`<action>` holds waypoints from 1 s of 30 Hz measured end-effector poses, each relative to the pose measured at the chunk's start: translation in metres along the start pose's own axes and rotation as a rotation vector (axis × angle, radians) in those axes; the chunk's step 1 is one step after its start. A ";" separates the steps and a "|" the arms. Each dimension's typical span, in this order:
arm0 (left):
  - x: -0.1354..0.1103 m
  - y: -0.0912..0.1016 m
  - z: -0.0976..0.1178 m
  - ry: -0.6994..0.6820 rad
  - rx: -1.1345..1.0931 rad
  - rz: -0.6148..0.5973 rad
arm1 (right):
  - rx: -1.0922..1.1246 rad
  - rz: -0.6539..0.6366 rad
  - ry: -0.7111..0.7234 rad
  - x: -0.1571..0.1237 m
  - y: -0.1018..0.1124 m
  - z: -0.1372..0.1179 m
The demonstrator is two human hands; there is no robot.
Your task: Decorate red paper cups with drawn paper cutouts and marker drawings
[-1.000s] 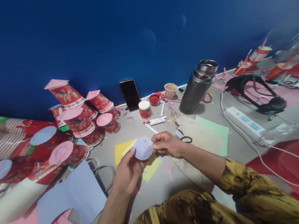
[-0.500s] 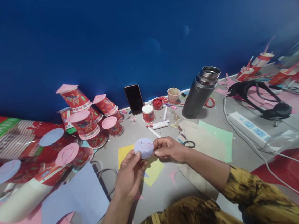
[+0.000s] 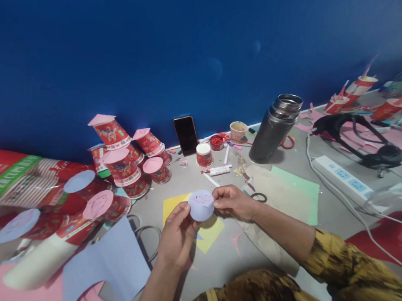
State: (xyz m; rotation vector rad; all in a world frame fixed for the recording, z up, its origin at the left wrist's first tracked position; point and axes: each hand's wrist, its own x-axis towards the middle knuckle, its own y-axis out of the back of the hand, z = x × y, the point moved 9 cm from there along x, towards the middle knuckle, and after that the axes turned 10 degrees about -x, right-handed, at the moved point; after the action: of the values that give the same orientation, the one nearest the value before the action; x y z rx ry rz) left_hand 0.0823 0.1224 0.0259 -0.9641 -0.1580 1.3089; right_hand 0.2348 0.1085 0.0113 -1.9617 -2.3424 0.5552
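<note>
Over yellow paper (image 3: 213,235), left grip (image 3: 178,230) and right grip (image 3: 235,203) pinch a blue disc (image 3: 201,211), its marks (image 3: 202,197) turned from right to top.

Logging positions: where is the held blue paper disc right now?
In the head view, the blue paper disc is below centre, pinched between the left hand and right hand, over yellow paper.

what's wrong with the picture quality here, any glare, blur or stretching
Head view: faint pale rounds, perhaps glare, on the blue wall; head view: the flask leans, likely wide-angle distortion; head view: marks on the round lilac paper between left hand and right hand are too soft to make out; head view: top right corner darkens.
</note>
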 end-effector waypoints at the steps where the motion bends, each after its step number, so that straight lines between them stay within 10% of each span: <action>1: 0.000 0.000 -0.001 0.006 0.006 -0.004 | 0.000 0.007 0.001 0.000 0.001 0.000; 30: 0.005 0.009 0.009 -0.078 -0.038 0.026 | 0.018 0.060 0.086 -0.002 0.008 -0.010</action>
State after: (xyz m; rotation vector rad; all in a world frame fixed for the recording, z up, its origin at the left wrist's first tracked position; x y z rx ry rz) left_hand 0.0719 0.1307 0.0239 -0.9505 -0.2314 1.3719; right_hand 0.2450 0.1102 0.0187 -2.0112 -2.2278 0.4832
